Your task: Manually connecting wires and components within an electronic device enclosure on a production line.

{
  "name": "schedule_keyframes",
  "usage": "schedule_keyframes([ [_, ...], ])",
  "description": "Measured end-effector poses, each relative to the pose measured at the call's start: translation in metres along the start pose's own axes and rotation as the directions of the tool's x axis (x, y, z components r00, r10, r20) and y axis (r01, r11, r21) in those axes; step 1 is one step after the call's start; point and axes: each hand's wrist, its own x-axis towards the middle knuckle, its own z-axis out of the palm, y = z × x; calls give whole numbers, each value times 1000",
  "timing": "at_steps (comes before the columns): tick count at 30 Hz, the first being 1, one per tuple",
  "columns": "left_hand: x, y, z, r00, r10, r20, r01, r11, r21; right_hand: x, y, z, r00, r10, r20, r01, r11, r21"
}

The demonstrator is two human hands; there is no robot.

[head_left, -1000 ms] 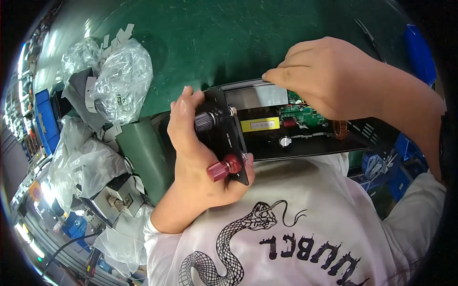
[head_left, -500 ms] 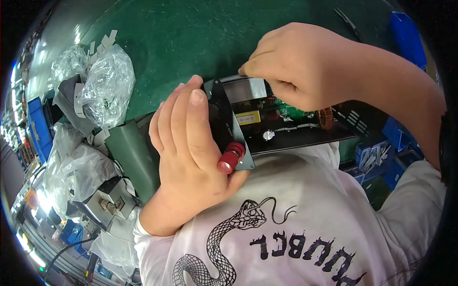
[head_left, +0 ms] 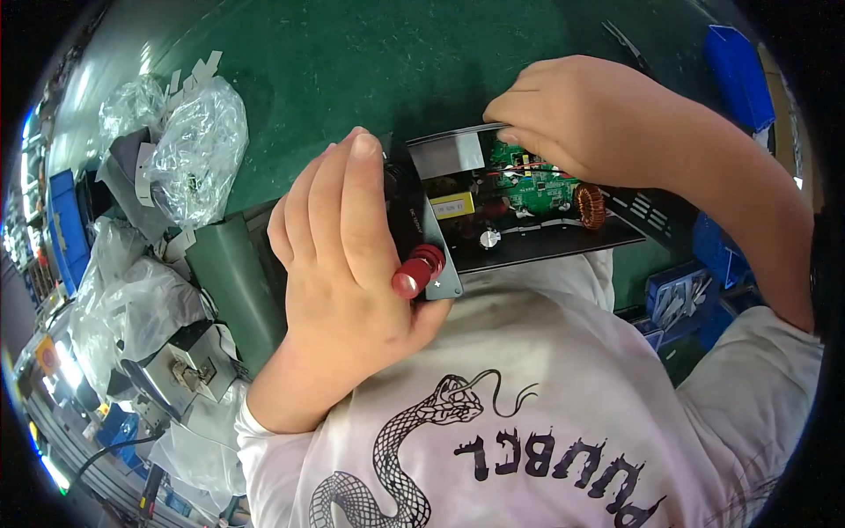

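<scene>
A long black metal case [head_left: 563, 251] lies open in front of me. Inside are a green circuit board [head_left: 550, 183], a copper-wound coil [head_left: 590, 208], a yellow-banded component [head_left: 451, 206] and a round silver-topped capacitor [head_left: 489, 238]. My left hand [head_left: 339, 264] wraps round the left end of the case, its thumb under the end panel [head_left: 446, 277]. From that panel sticks out a red terminal knob [head_left: 418, 271], close to the hand. My right hand [head_left: 590, 110] has its fingers bent together at the case's far wall; its fingertips are partly hidden, and part of the board lies beneath it.
Tweezers [head_left: 627, 46] lie at the far right near a blue bin [head_left: 739, 77]. Another bin [head_left: 673, 295] at the right holds small metal parts. Clear plastic bags [head_left: 201, 154], a dark green block [head_left: 236, 282] and a silver metal box [head_left: 189, 365] stand at the left.
My right hand has slid rightward along the far wall, uncovering more of the wall and the green board. My left hand keeps its grip on the end of the case.
</scene>
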Motion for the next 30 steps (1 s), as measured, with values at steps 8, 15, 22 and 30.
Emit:
schedule_keyframes([
  [8, 5, -3, 2, 1000, 6, -20, -6, 1000, 19, 7, 8, 1, 995, -100, 19, 99, 993, 69],
  [15, 5, -4, 4, 1000, 10, -22, -10, 1000, -7, 3, 7, -7, 999, -24, 35, 18, 986, 165],
  [22, 7, -8, 1, 1000, 10, 28, -10, 1000, -10, -12, 5, -11, 997, -35, -71, 22, 985, -172],
  [30, 12, -5, 4, 1000, 24, 15, -24, 1000, -13, -7, 15, -1, 993, -86, -79, 78, 992, -98],
])
